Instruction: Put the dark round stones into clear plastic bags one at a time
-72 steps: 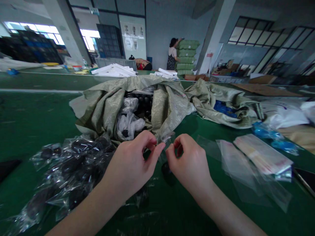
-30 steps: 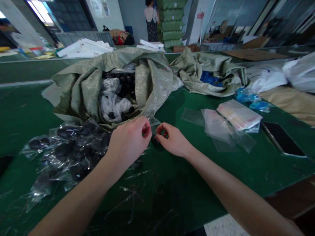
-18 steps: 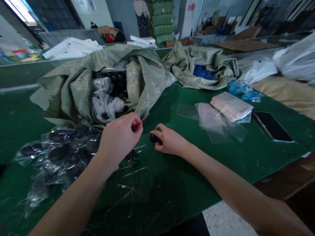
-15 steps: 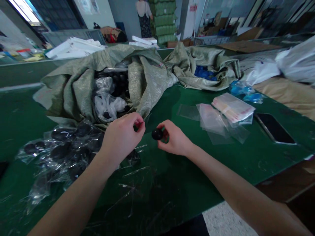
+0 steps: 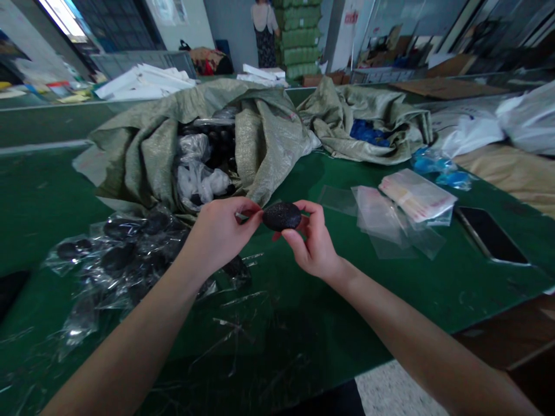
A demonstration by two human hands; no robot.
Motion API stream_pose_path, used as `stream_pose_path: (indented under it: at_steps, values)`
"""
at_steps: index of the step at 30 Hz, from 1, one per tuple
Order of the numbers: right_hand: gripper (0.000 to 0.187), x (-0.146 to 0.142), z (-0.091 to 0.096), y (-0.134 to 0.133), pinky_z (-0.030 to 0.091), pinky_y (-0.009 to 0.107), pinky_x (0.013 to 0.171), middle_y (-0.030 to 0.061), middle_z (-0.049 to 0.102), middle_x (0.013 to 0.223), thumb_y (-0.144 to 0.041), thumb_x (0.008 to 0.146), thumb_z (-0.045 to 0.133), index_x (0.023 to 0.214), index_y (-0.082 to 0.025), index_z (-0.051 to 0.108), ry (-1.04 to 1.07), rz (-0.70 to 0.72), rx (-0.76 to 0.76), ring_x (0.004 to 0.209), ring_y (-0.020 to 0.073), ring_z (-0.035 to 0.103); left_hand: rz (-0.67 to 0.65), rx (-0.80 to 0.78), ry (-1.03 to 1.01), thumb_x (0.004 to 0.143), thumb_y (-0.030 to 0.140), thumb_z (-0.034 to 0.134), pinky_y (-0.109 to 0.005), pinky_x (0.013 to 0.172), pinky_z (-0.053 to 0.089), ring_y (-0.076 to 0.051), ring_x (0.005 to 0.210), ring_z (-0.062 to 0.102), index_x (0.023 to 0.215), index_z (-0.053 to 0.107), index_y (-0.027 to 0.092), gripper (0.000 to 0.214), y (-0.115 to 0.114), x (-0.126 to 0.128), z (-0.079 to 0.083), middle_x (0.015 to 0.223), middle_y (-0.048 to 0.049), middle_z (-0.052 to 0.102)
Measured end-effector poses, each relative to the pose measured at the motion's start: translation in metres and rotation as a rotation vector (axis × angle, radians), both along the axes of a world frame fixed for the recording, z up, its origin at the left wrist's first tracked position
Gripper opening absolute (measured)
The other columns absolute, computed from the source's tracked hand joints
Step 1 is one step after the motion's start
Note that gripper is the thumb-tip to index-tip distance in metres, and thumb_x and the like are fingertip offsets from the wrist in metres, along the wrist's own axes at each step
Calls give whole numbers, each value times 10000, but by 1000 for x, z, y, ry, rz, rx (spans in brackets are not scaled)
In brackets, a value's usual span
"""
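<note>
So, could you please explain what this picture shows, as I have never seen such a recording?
Gladly. There is no machine: a camera on a person's head looks down at their own bare hands. The right hand holds a black oval piece by its fingertips; the left hand is pinched shut at its left end, on what I cannot tell. On the green table lie an open woven sack of more black pieces, a heap of bagged ones, a stack of clear bags and a phone. Another person stands far behind.
</note>
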State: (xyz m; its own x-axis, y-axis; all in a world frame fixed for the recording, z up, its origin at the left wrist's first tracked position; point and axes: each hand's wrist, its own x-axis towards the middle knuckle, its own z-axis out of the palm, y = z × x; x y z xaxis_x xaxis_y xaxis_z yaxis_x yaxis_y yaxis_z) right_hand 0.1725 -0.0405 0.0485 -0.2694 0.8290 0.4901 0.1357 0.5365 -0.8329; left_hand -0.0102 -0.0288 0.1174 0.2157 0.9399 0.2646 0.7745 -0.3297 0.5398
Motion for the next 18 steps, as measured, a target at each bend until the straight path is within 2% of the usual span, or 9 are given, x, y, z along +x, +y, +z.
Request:
stream_pose_path:
  at_steps: [4, 9, 15, 18]
  values:
    - [469, 1, -1, 2, 555, 338, 683, 85, 636, 950, -494, 933, 496, 1235, -194, 297, -127, -68, 69, 803, 195, 678, -25, -18, -56, 820, 339, 580, -262, 621, 517, -175, 696, 685, 855, 737, 201, 212, 2, -2, -1, 819, -30, 753]
    - [494, 1, 1, 1, 541, 319, 672, 98, 632, 990, -484, 918, 532, 1251, -189, 316, -259, -164, 176, 838, 200, 672, 33, 41, -9, 811, 317, 592, -257, 654, 512, -174, 708, 679, 852, 741, 186, 203, 2, -2, 0, 811, -32, 754]
    - [477, 3, 8, -1, 532, 314, 635, 86, 639, 934, -450, 931, 524, 1268, -171, 334, -408, -203, 267, 707, 177, 653, 67, 56, 24, 821, 310, 578, -268, 691, 509, -167, 697, 667, 860, 744, 181, 214, 4, -3, 1, 805, -31, 751]
    - [469, 4, 8, 0, 532, 311, 624, 87, 644, 932, -428, 936, 517, 1276, -163, 331, -458, -204, 314, 705, 180, 656, 80, 69, 19, 819, 303, 577, -267, 698, 509, -160, 688, 660, 864, 743, 182, 211, 5, -5, 0, 805, -28, 749]
